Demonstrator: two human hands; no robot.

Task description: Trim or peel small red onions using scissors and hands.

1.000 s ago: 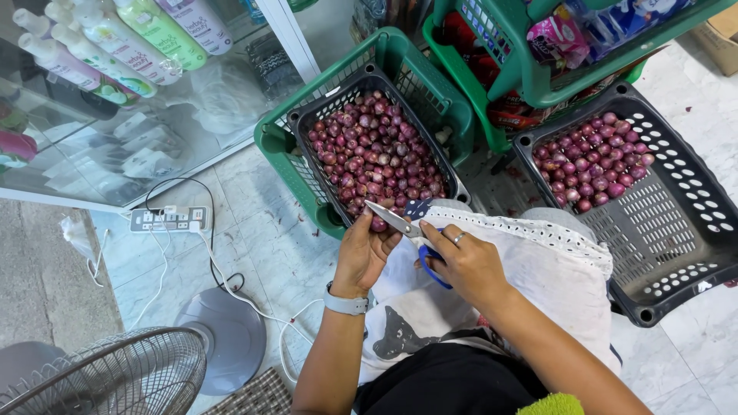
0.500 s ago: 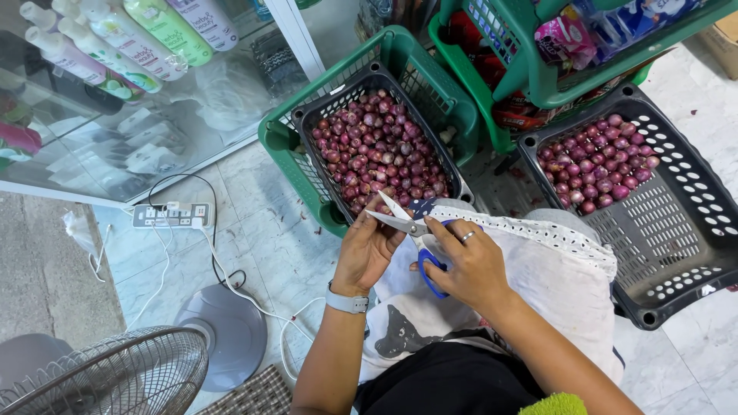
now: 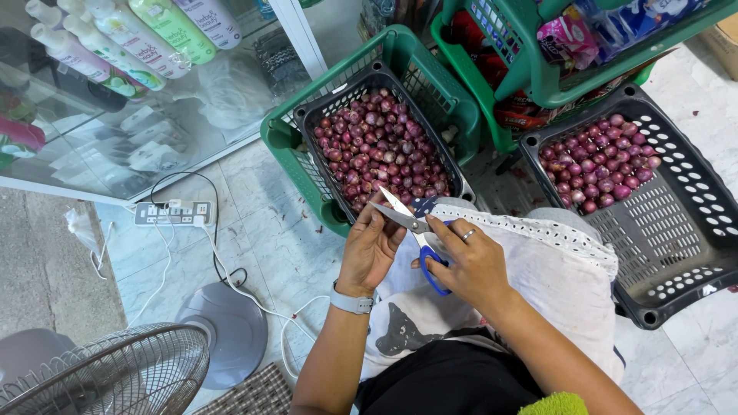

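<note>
My right hand [image 3: 470, 263] grips blue-handled scissors [image 3: 411, 230] whose blades stand apart, pointing up and left. My left hand [image 3: 370, 247] is cupped right beside the blades, its fingers curled around something small that I cannot make out. Both hands hover over a white lace-edged cloth [image 3: 538, 269] on my lap. Just beyond them a dark basket [image 3: 310, 146], nested in a green one [image 3: 430, 69], is full of small red shallots [image 3: 380, 150]. A second dark basket [image 3: 676, 230] at the right holds more shallots [image 3: 596, 173] in its far end.
A standing fan [image 3: 108, 376] with its round base [image 3: 223, 330] sits at lower left. A power strip [image 3: 173, 213] with white cables lies on the marble floor. A glass cabinet with bottles [image 3: 115, 46] is upper left; green baskets of packaged goods [image 3: 553, 46] are at the top.
The scissor blades have opened wider. My left hand has closed in against them, and both hands have shifted slightly.
</note>
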